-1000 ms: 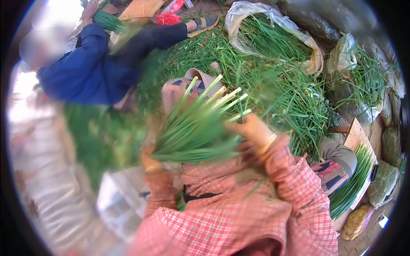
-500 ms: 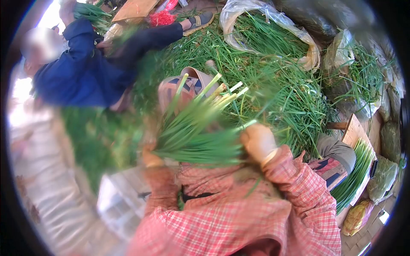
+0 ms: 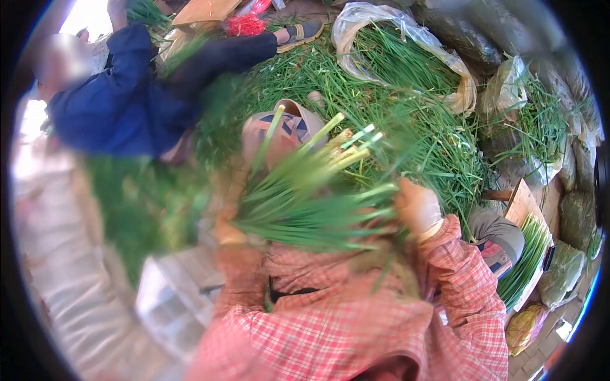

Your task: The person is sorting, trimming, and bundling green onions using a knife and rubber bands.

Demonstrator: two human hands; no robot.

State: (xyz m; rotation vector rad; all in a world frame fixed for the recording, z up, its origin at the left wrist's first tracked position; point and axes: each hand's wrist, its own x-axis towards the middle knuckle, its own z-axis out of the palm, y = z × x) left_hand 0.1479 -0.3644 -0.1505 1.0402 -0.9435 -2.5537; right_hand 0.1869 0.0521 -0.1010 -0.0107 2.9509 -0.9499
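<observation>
A fanned bunch of chives (image 3: 305, 203) lies across my lap, its pale cut ends pointing up and right. My left hand (image 3: 229, 230) is closed around the leafy end of the bunch at the left. My right hand (image 3: 419, 208), smeared by motion, is beside the stalk tips on the right. Its fingers look curled, and what they hold, if anything, is hidden. Under the bunch are my checked sleeves and clothing (image 3: 337, 317).
Loose chives (image 3: 432, 143) cover the ground ahead. An open plastic bag (image 3: 343, 38) of chives stands beyond. A board (image 3: 518, 197) with a chive bundle (image 3: 527, 270) is at right. A co-worker in blue (image 3: 121, 108) sits at upper left. A whitish box (image 3: 168, 305) stands at lower left.
My right hand has moved right, away from the middle of the bunch. The bunch has shifted slightly right and spread wider, while my left hand keeps its hold.
</observation>
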